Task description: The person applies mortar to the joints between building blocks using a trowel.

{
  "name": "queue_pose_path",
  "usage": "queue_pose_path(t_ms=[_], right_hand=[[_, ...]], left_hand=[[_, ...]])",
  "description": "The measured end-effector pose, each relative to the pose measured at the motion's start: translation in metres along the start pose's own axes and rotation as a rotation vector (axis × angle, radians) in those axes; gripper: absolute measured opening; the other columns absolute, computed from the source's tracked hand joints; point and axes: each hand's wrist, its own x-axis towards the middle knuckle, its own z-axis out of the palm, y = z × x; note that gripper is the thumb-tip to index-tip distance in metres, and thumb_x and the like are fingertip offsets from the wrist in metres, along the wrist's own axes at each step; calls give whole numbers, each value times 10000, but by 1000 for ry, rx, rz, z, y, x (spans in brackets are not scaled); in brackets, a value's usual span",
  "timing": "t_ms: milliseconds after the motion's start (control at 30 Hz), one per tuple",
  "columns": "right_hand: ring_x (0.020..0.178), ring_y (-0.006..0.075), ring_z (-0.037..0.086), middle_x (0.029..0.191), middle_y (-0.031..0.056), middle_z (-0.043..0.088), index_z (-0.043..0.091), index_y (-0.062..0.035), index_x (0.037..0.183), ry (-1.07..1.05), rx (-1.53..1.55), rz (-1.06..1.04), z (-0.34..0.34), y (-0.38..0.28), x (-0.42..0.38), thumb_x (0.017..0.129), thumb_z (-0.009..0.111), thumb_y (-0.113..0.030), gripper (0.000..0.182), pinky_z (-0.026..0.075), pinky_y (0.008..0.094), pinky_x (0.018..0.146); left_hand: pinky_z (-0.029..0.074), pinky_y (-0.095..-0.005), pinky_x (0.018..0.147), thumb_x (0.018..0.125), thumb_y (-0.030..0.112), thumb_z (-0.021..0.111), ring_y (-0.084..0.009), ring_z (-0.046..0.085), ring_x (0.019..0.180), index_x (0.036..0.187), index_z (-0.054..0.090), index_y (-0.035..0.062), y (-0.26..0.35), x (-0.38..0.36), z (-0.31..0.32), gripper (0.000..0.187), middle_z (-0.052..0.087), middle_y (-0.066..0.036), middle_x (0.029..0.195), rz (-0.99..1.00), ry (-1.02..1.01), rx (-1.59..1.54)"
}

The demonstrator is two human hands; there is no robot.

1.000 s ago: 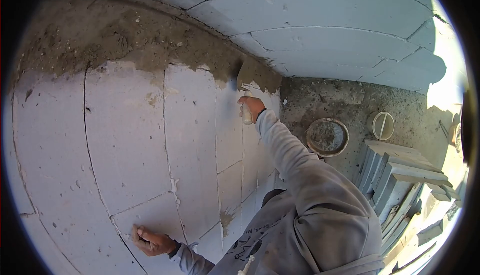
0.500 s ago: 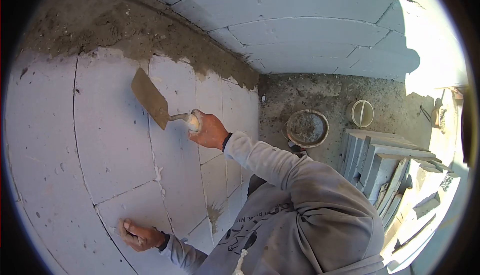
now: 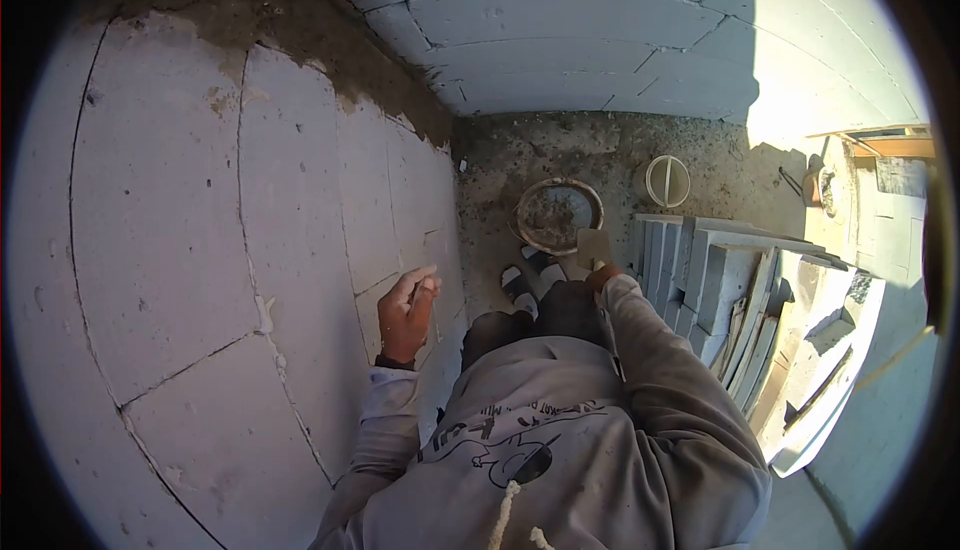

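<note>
My right hand (image 3: 603,276) is low beside my right leg, closed round the handle of a trowel (image 3: 594,247). The trowel's blade lies near the right rim of a round mortar tub (image 3: 597,212) on the ground. My left hand (image 3: 408,312) is raised in front of the white block wall (image 3: 170,200), its fingers partly curled with the tips showing and nothing visible in them. Grey mortar (image 3: 290,25) coats the upper strip of that wall along the corner.
A pale bucket (image 3: 667,181) stands right of the tub. Stacked blocks and boards (image 3: 720,260) rise at my right. Another block wall (image 3: 560,40) runs across the far side. My sandalled feet (image 3: 522,288) are just below the tub.
My right hand has moved with the trowel from the left wall down to the tub's side. My left hand has come off the wall and moved right. The view has shifted.
</note>
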Motion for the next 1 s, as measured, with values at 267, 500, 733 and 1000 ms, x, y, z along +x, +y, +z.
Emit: queue_pose_path(t_ms=[267, 500, 733, 1000], right_hand=[[996, 361, 643, 1062, 239, 654, 630, 52, 1056, 272, 466, 238, 23, 18, -35, 788, 679, -421, 545, 492, 395, 875], [1076, 414, 585, 1081, 291, 624, 542, 63, 1172, 286, 583, 4, 8, -56, -30, 755, 653, -377, 616, 459, 444, 932], [1078, 443, 573, 1111, 336, 588, 429, 86, 1235, 72, 353, -233, -7, -149, 117, 763, 583, -337, 652, 445, 464, 945], [1076, 453, 569, 1127, 323, 589, 431, 59, 1245, 108, 436, -206, 13, -280, 352, 797, 496, -295, 575, 446, 464, 947]], left_hand=[[503, -269, 717, 931, 138, 522, -132, 629, 772, 1141, 616, -5, -60, 40, 22, 271, 668, -80, 874, -240, -72, -69], [507, -278, 698, 905, 199, 537, -145, 642, 760, 1134, 616, -8, -113, 45, 30, 318, 681, -105, 921, -459, -91, 87], [466, -397, 908, 846, 301, 530, -363, 606, 1035, 1108, 635, 15, -242, 17, 87, 402, 656, -180, 1086, -592, -64, 458], [451, -480, 901, 799, 279, 615, -368, 579, 1041, 1109, 618, 57, -336, -19, 155, 382, 614, -181, 1112, -451, -353, 791]])
